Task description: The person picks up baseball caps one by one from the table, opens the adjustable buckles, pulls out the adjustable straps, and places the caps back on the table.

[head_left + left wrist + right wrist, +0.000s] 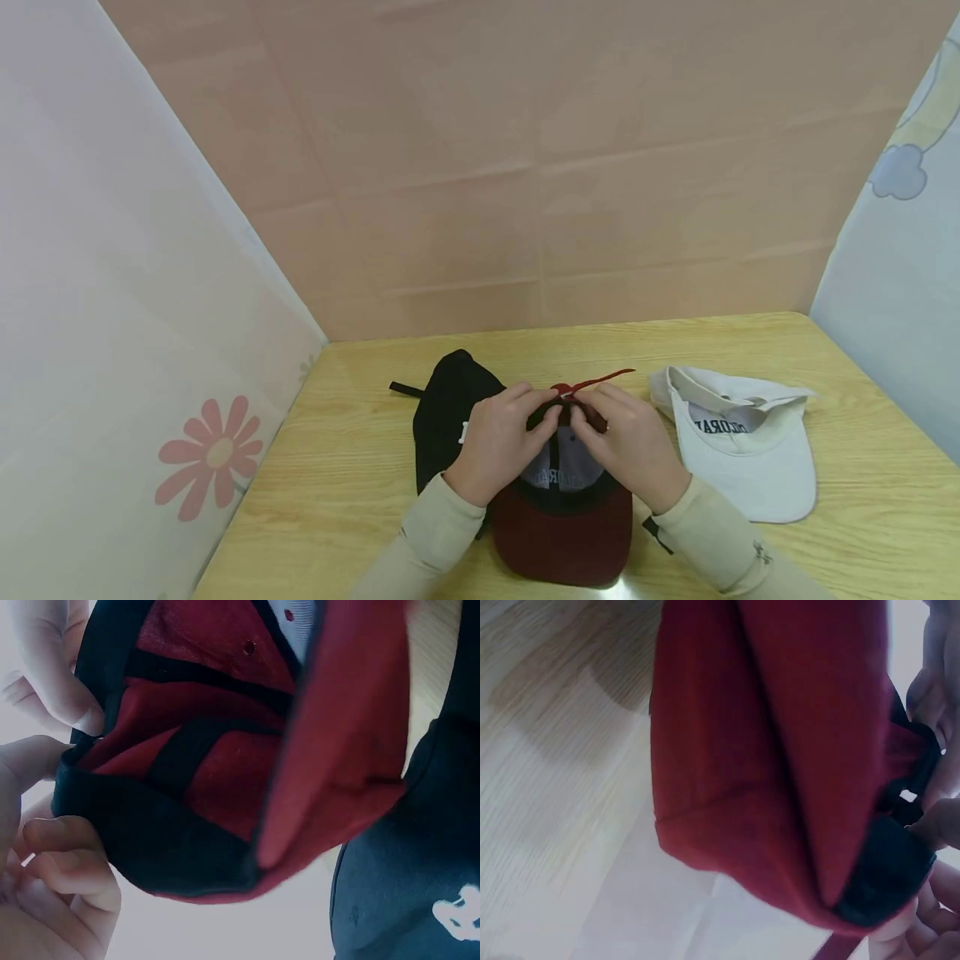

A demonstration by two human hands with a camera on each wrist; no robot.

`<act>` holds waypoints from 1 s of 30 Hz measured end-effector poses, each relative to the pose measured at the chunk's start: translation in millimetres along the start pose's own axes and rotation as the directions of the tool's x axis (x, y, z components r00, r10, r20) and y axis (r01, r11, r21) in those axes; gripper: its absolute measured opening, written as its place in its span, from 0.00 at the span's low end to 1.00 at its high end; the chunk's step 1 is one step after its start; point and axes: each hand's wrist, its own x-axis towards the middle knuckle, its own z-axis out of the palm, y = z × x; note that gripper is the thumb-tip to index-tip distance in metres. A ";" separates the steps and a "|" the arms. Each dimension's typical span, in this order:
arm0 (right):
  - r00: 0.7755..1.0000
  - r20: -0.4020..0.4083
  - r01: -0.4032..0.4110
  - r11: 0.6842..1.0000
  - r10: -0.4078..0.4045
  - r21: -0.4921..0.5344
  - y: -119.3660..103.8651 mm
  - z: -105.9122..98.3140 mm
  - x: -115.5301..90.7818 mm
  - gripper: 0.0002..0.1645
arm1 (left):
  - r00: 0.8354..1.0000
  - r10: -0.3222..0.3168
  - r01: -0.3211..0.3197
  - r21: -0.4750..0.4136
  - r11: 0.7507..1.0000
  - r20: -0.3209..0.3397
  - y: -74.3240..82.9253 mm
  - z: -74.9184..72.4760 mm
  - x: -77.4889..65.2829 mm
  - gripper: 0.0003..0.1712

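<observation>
Left hand: here it is (504,433), thumb and fingers pinched on the rear edge of the red cap, just beside the other hand.
Right hand: matching it on the other side (628,440), thumb and fingertips clamped on that same rear edge, close by the strap.
Red cap: right in the middle (564,542), held between both hands at the front of the table, brim towards the person, hollow of the crown facing up; a grey inner panel with lettering shows.
Inner band: dark cloth (172,832) running round the inside of the rim, the left fingers right up against it.
Strap: a thin red tail (606,380), slanting up and out past the right fingertips, its end free; a small pale bit sits between the hands, too small to name.
Sleeves: light beige on both arms, the left one (442,527) partly crossing in front of the black cap.
Black cap: just left of the red one (448,408), white mark on its front, a dark strap sticking out leftwards.
White cap: over on the right (772,479), brim towards the person, dark lettering inside.
Table: pale wood grain (322,500) under all three caps.
Backdrop: creased pinkish-brown sheet (525,167) behind.
</observation>
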 end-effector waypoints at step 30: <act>0.998 0.055 -0.005 0.998 0.002 0.061 -0.9 4.5 -5.0 0.12 | 0.993 -0.014 0.019 -0.039 0.999 0.117 -1.9 -4.0 0.7 0.11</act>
